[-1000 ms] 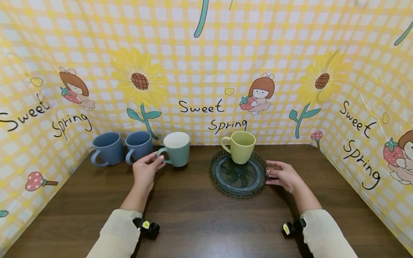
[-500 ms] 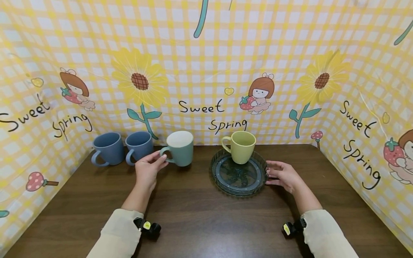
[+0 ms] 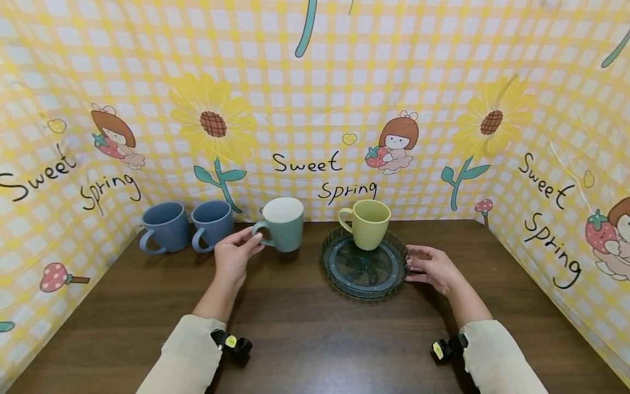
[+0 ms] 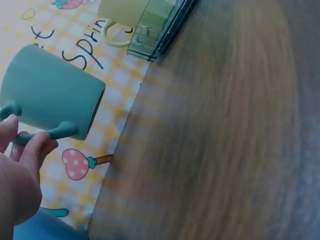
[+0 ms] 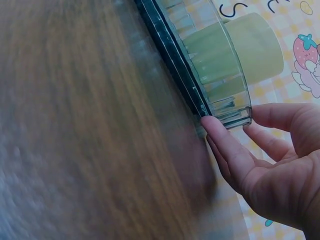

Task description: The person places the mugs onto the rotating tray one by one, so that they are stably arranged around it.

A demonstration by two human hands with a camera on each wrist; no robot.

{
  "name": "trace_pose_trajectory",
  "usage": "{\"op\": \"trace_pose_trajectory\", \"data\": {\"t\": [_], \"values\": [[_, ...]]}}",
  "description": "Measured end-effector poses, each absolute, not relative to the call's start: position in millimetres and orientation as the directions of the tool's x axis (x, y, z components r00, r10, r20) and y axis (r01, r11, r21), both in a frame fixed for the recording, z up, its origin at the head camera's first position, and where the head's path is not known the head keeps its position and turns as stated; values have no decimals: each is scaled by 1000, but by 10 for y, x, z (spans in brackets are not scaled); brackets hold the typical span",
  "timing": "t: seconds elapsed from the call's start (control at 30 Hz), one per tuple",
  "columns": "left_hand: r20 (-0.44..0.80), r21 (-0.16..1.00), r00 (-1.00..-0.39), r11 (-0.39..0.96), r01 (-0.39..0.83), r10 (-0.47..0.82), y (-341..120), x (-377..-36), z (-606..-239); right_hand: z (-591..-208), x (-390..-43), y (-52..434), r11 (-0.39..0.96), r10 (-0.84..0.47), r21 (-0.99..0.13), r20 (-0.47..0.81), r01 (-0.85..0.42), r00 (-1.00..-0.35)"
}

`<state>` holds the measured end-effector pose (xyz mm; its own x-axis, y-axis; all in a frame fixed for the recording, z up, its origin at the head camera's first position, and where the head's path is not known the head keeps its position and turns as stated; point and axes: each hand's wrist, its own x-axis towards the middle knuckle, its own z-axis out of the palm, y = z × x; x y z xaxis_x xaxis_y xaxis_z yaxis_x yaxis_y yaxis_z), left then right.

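Dark wooden tabletop (image 3: 305, 328): left hand (image 3: 235, 256) pinches the teal mug (image 3: 284, 224) by its handle, apparently lifted. Right hand (image 3: 433, 268), fingers extended, touches the glass tray (image 3: 344, 279) rim at 3 o'clock.

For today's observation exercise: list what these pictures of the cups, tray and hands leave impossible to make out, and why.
- Head view: whether the green cup holds anything; its rim is seen too side-on.
- Left wrist view: the left hand's grip on the handle, cut off by the frame edge.
- Right wrist view: the tray's floor, hidden behind its ribbed wall; the table is blurred.
- Head view: the left blue cup's inside, too side-on.
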<state>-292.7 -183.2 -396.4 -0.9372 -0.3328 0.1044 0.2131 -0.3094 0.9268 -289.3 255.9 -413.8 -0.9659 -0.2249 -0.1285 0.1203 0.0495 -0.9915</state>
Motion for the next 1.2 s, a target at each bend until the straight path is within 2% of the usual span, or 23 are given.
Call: {"op": "trace_pose_trajectory", "data": {"t": [0.57,1.2], "values": [[111,923,-947,-322,211,-303,-1702,-2950,-3903,-4130,-2869,2552,49,-220,-991,-129,121,-967],[118,917,-952,-338,214,-283,-1483,-2980,-3824,-4156,-2860,2580,-45,-262,-984,-155,173,-953]]}}
